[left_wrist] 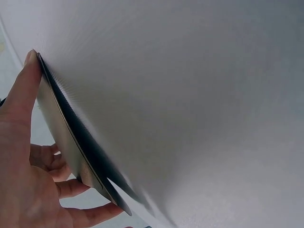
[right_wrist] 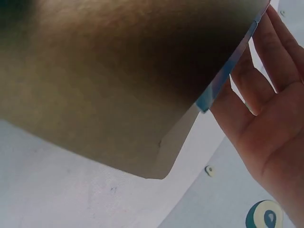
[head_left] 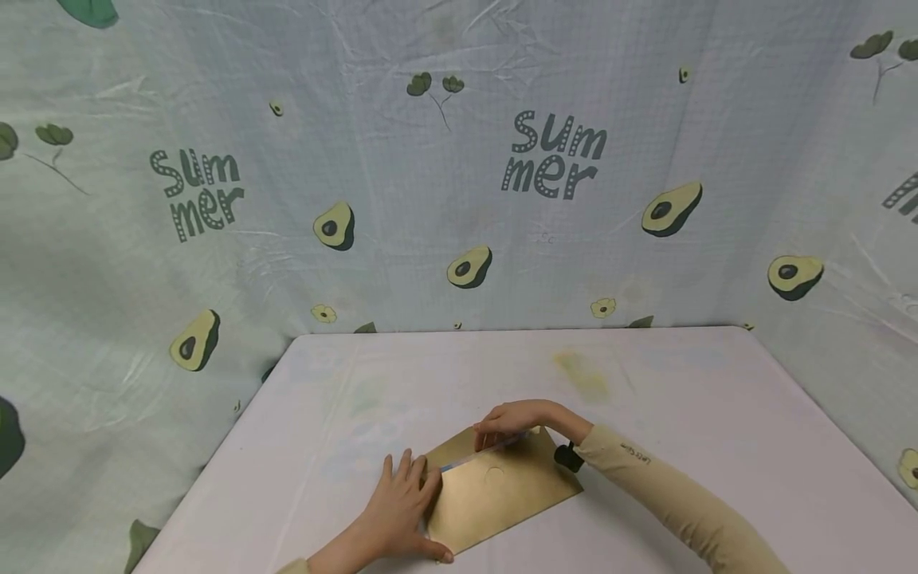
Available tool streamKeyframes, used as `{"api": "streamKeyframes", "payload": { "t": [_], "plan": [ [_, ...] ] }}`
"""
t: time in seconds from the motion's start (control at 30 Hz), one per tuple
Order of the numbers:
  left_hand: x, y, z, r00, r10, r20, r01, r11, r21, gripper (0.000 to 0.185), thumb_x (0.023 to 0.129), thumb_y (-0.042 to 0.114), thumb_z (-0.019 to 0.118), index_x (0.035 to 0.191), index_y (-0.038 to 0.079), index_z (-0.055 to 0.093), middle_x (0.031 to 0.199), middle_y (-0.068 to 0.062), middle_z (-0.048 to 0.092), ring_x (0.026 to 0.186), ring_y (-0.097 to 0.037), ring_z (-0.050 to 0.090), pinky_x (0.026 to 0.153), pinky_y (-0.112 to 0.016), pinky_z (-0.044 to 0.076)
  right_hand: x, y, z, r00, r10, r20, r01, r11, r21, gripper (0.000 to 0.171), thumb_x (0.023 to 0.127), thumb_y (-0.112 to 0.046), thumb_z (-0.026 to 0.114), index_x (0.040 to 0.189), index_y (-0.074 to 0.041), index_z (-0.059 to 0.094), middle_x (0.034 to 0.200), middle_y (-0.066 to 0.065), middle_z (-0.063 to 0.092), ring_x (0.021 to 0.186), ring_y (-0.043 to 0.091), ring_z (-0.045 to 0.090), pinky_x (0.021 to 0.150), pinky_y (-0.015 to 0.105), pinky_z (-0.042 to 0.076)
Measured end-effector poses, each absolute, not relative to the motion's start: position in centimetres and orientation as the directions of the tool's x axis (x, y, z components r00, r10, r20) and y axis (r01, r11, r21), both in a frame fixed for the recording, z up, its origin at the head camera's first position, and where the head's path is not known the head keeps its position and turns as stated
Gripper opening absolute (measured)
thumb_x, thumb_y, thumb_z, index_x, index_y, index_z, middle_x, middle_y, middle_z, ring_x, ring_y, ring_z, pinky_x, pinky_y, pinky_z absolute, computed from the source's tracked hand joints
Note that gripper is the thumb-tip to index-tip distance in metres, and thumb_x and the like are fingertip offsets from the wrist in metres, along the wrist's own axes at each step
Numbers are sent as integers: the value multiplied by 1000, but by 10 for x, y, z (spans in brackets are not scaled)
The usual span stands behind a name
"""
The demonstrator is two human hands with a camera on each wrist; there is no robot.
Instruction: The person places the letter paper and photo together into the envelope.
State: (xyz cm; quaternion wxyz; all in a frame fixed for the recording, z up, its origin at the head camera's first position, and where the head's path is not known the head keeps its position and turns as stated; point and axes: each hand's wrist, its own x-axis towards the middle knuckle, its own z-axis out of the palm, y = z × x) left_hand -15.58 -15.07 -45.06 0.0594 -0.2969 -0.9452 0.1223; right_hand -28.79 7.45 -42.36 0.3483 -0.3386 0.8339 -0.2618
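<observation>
A gold envelope [head_left: 502, 496] lies at a slant near the front of the table, its flap [head_left: 450, 446] folded out on the far side. Along its opening shows the thin blue-and-white edge of a flat insert [right_wrist: 216, 89], mostly hidden inside. My left hand [head_left: 397, 510] spans the envelope's left end, thumb at the near corner and fingers at the far one; the left wrist view shows it gripping the envelope [left_wrist: 61, 126] edge. Over the opening, my right hand [head_left: 512, 419] reaches in from the far side, its extended fingers touching the insert's edge. Its fingertips are partly hidden.
The white table [head_left: 344, 414] carries a faint yellow stain toward the back. A pale cloth [head_left: 402, 175] printed with avocados and lettering hangs behind and at both sides. A dark wrist camera [head_left: 569, 458] sits under the right wrist, close to the envelope's right end.
</observation>
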Motion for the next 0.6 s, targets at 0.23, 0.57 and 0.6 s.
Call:
{"api": "streamKeyframes", "payload": {
  "t": [0.23,0.57,0.6],
  "plan": [
    [-157,-149,-450,-821,570,19,546,796,-260,103,56,88,39,123,10,43,125,-18,47,118,-41,43,90,-57,35,-291,82,-430,-534,-772,-345,-356,575,-736,41,98,-31,28,105,-12,64,106,6,65,98,13,60,88,26,43],
    [-157,-147,-446,-801,598,36,570,779,-260,104,55,88,41,123,10,44,123,-18,48,117,-41,43,89,-56,37,-280,115,-436,-621,-782,-56,-555,489,-673,28,95,-24,41,98,-11,66,92,2,67,78,3,59,68,19,45],
    [-157,-147,-446,-798,601,39,573,777,-259,104,55,87,41,123,9,44,123,-18,48,117,-41,44,89,-56,37,-278,119,-437,-636,-771,-21,-571,489,-659,27,95,-23,42,98,-11,66,91,2,67,77,3,58,67,19,45]
  ]
}}
